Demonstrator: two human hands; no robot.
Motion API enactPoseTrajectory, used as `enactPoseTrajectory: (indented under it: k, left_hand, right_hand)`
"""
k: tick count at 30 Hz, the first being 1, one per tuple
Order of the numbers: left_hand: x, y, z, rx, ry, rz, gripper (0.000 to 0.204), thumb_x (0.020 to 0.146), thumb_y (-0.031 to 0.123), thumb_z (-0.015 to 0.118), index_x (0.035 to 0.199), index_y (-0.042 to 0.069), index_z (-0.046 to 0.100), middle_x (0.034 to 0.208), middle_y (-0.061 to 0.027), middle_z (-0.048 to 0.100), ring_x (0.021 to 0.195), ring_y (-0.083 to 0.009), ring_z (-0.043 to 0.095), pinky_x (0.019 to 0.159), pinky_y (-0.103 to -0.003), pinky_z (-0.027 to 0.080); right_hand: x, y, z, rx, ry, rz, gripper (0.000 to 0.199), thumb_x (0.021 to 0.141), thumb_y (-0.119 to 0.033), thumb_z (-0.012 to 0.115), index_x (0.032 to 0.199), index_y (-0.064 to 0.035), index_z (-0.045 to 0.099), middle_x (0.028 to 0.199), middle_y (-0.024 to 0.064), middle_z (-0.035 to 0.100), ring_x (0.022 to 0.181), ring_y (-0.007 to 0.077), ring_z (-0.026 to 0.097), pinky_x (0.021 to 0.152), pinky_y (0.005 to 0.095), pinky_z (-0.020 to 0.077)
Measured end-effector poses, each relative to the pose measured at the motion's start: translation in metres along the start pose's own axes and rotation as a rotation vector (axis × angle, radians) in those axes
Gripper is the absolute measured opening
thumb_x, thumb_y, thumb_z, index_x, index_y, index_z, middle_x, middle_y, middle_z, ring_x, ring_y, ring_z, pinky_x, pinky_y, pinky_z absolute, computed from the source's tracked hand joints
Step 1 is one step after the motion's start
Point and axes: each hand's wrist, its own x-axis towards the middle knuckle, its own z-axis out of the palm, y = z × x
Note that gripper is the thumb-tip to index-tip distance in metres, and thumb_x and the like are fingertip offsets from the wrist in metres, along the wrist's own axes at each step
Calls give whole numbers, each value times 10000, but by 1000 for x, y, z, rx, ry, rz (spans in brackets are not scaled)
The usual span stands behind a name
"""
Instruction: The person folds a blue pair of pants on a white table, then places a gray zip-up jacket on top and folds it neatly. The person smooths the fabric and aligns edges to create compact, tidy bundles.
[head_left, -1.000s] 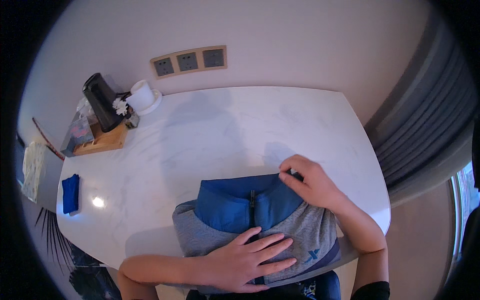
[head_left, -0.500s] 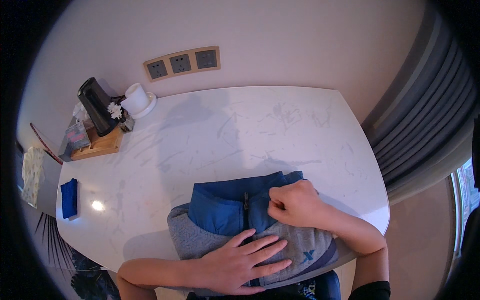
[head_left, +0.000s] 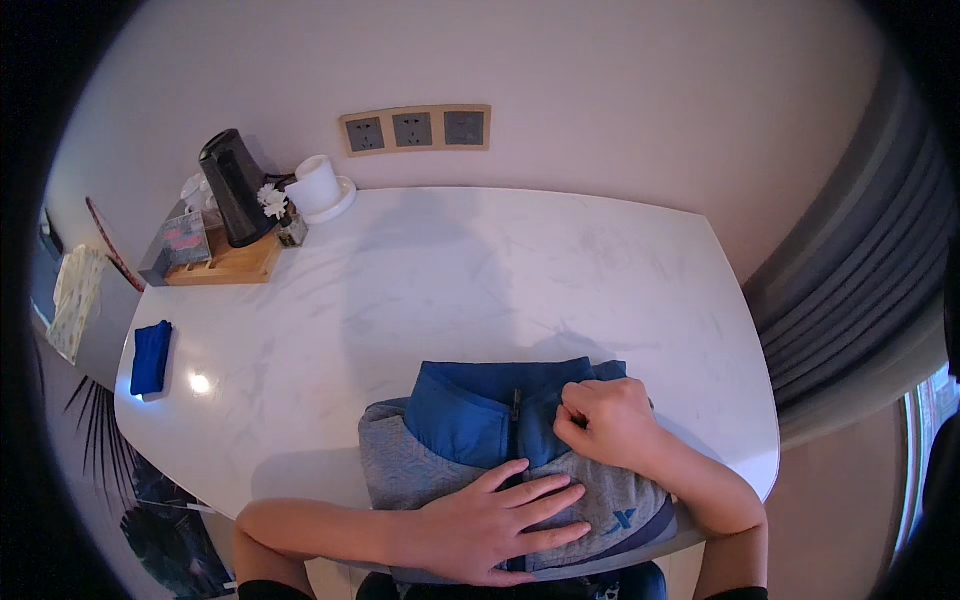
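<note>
A folded zip-up jacket, quilted grey with a blue collar, lies at the table's near edge, its zipper pull at the collar's middle. Across the lower front rests my left hand, palm down and fingers spread on the grey cloth and zipper line. Curled at the right side of the collar, my right hand is closed on the jacket's fabric; its fingertips are partly hidden.
The white marble-patterned table carries a wooden tray with a black kettle, beside a white cup at the far left. A folded blue cloth lies near the left edge. A grey curtain hangs at right.
My view has turned slightly, so the table and its things appear farther right. Both hands keep nearly the same places on the jacket.
</note>
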Motion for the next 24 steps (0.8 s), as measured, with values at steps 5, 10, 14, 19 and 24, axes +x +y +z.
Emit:
enactPoseTrajectory:
  k: [5, 10, 14, 19, 24]
  left_hand:
    - [0, -2, -2, 0, 92, -57, 681, 978, 588, 439, 1498, 151, 385, 1570, -249, 246, 1440, -398, 276, 1111, -564, 271]
    - [4, -14, -2, 136, 187, -214, 745, 951, 658, 427, 1498, 152, 403, 1542, -302, 249, 1410, -480, 286, 1115, -571, 277]
    - [4, -20, -6, 199, 179, -293, 813, 941, 709, 377, 1485, 105, 416, 1532, -331, 242, 1393, -522, 291, 1137, -550, 265]
    - [3, -19, -7, 214, 222, -306, 819, 954, 669, 390, 1439, 11, 442, 1518, -319, 294, 1374, -501, 342, 1145, -531, 277]
    - [1, -34, -9, 234, 126, -268, 780, 961, 665, 386, 1477, 79, 413, 1543, -253, 303, 1384, -470, 344, 1135, -540, 293]
  right_hand:
    - [0, -1, -1, 22, -36, 40, 191, 725, -131, 683, 633, -81, 523, 576, 76, 564, 508, 284, 588, 469, 384, 457]
    - [0, 1, -4, 37, -81, 40, 173, 732, -146, 681, 657, -86, 538, 600, 79, 587, 519, 286, 605, 477, 391, 470]
    - [-2, -2, -3, -48, -66, 26, 179, 740, -140, 681, 660, -86, 530, 605, 77, 581, 519, 286, 603, 476, 394, 470]
    - [-2, -11, -1, -144, -3, -33, 191, 743, -112, 680, 656, -83, 513, 596, 80, 555, 508, 283, 590, 468, 385, 459]
    - [-2, -10, 0, -143, -22, -41, 186, 750, -102, 677, 665, -78, 513, 600, 80, 556, 508, 276, 594, 465, 384, 457]
